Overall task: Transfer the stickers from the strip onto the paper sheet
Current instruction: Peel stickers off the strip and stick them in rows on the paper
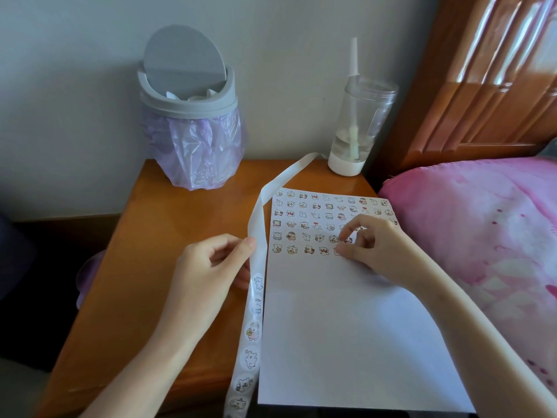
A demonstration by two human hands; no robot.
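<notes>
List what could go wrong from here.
The paper sheet seems to overhang the table edge, pinned only by the right hand; it could shift and skew the row. The strip that the left hand holds dangles off the table; its stickers might snag or peel.

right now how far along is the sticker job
Done: five rows of stickers at the top of the sheet, plus four in a sixth. In hand: the right hand touches a fifth there, and the left hand holds the strip. Left: more stickers on the strip's near end, and most of the sheet is blank.
</notes>
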